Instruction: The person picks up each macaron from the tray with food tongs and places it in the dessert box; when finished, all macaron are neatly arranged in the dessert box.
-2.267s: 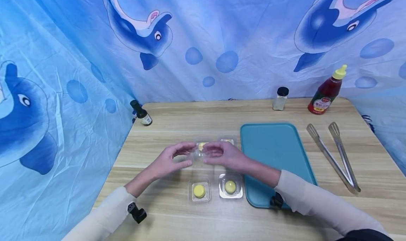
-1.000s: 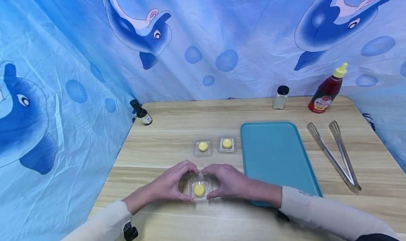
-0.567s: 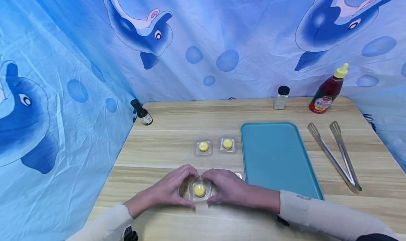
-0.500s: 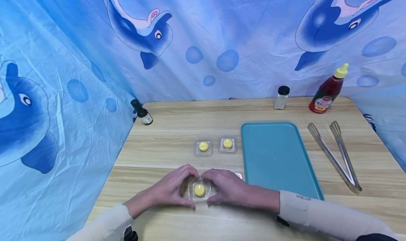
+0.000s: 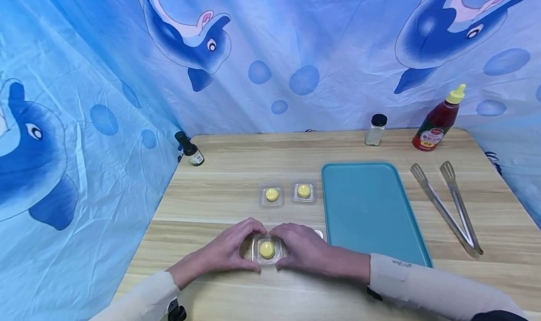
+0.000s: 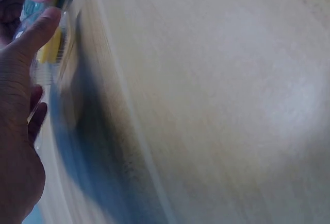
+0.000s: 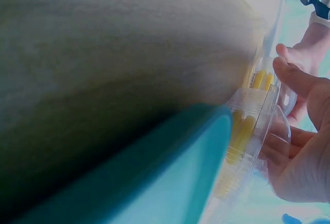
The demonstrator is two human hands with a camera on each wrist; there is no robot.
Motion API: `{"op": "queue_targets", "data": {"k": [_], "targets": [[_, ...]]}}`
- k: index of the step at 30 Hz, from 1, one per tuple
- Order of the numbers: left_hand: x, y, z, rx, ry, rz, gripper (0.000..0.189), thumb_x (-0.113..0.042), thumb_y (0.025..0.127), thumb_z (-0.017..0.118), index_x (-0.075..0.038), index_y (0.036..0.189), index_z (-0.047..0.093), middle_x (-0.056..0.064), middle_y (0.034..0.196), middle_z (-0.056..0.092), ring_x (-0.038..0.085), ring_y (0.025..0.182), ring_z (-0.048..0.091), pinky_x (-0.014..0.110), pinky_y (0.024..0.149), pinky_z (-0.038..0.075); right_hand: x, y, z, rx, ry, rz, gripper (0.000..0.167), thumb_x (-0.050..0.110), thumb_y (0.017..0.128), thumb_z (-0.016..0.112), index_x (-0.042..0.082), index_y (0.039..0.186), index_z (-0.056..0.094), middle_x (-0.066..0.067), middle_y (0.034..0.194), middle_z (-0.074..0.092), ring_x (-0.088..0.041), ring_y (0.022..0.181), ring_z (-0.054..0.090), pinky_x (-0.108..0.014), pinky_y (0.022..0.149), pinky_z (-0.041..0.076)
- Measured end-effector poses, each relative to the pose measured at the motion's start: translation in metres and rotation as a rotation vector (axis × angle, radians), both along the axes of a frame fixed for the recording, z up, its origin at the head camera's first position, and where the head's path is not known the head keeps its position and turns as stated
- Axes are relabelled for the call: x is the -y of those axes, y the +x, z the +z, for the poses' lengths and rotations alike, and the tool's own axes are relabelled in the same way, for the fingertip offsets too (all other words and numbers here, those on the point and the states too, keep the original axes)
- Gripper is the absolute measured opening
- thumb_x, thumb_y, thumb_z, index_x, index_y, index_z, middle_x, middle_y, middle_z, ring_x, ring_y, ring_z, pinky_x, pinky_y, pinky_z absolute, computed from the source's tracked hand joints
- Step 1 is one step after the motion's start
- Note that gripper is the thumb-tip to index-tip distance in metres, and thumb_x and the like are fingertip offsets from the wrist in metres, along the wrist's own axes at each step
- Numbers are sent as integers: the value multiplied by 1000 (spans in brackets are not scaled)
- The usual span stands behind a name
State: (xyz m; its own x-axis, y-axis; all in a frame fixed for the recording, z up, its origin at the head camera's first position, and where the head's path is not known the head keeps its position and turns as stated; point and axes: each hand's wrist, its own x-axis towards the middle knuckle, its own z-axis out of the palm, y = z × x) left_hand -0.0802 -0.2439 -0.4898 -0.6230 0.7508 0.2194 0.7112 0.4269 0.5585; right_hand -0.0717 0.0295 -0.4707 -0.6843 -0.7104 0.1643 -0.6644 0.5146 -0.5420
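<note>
Both hands are curled round one small clear plastic box (image 5: 267,261) with a yellow macaron (image 5: 267,250) inside. The left hand (image 5: 232,248) holds its left side, thumb toward the near edge. Opposite it, the right hand (image 5: 302,246) grips the other side, its fingertips almost meeting the left ones at the far edge. In the left wrist view, the left thumb (image 6: 44,28) lies along the box. Another macaron box (image 7: 265,110) is mostly hidden behind the right hand in the head view and shows beside that hand in the right wrist view.
Two more macaron boxes, the back left box (image 5: 272,203) and back right box (image 5: 304,200), stand farther back. A blue tray (image 5: 367,208) lies to the right, then metal tongs (image 5: 452,213). Behind stand a dark bottle (image 5: 191,151), a black-capped shaker (image 5: 375,132) and a red sauce bottle (image 5: 437,123).
The hands have come from the back left box to the near left one and taken hold of its sides. Over the last half second that box has shifted slightly away from the body.
</note>
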Motion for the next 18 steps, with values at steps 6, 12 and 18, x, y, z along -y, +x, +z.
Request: {"op": "queue_targets", "data": {"k": [6, 12, 18], "targets": [[0, -2, 0, 13, -3, -3, 87, -44, 74, 97, -12, 142, 54, -3, 135, 60, 13, 123, 61, 37, 109, 54, 0, -2, -1, 0, 7, -13, 73, 31, 68, 102, 5, 129, 70, -6, 124, 75, -20, 113, 71, -36, 98, 60], [1, -3, 2, 7, -35, 0, 86, -46, 76, 96, -12, 144, 53, -4, 139, 59, 14, 128, 59, 38, 111, 52, -5, -4, 3, 12, 73, -13, 84, 40, 69, 101, 7, 137, 65, -6, 131, 72, -22, 119, 68, -40, 101, 59], [2, -4, 5, -1, -71, 18, 85, -46, 78, 95, -15, 145, 54, -7, 142, 56, 13, 133, 56, 40, 115, 49, -22, -6, 8, 7, 97, -37, 95, 43, 69, 101, 4, 145, 59, -11, 140, 67, -29, 128, 64, -50, 107, 55]]}}
